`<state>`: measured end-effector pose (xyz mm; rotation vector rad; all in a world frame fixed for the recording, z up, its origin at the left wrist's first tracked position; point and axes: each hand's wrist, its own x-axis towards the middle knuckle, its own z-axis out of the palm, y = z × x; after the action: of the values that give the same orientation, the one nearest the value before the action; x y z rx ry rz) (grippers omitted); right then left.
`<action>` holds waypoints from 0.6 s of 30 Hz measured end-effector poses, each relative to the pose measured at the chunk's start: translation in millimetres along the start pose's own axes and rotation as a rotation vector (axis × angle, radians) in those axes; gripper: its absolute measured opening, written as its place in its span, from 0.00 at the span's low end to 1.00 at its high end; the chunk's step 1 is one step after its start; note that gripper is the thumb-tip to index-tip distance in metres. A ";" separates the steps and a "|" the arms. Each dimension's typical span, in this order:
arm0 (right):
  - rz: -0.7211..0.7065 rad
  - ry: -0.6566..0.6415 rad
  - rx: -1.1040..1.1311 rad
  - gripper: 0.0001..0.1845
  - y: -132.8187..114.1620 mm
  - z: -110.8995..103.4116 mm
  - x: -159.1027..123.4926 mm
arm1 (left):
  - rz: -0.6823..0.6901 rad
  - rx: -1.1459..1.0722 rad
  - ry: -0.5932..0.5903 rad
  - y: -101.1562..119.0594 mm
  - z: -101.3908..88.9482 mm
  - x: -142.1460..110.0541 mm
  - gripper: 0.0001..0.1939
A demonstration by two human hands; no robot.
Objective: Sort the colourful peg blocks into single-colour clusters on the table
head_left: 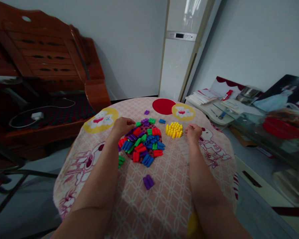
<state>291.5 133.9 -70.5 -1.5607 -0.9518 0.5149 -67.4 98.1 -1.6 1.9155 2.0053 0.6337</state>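
Small plastic building pegs in red, blue, green and purple form a loose pile [142, 142] in the middle of the cloth-covered table. At the pile's upper left edge is my left hand [123, 126], its fingers curled together; whatever they may hold is hidden. A tight cluster of yellow pegs [174, 129] stands to the right of the pile. My right hand [193, 131] is just right of that cluster with fingers bent inward, and their contents cannot be made out. Nearer me lies a purple pair of pegs [148, 182], apart from the pile.
A patterned tablecloth [164, 209] covers the round table. On the left stands a wooden bench [47, 66] with a white charger and cable. At the right, a glass-topped side table [254, 127] carries papers, bowls and a red basin [282, 127]. Behind is a tall white air conditioner [176, 66].
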 end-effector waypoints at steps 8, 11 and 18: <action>-0.696 -0.402 -0.335 0.20 -54.1 44.2 -66.5 | 0.057 0.223 -0.141 9.4 18.5 4.1 0.13; -0.769 -0.579 -0.540 0.23 -59.7 62.5 -94.5 | 0.067 0.226 -0.143 11.4 19.6 2.9 0.13; -0.726 -0.719 -0.656 0.13 -61.8 63.2 -99.8 | 0.100 0.194 -0.101 10.0 22.1 2.8 0.11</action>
<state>168.1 91.1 -43.5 -1.4315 -2.3008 0.2297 -47.9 103.5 -15.3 2.1241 1.9810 0.3684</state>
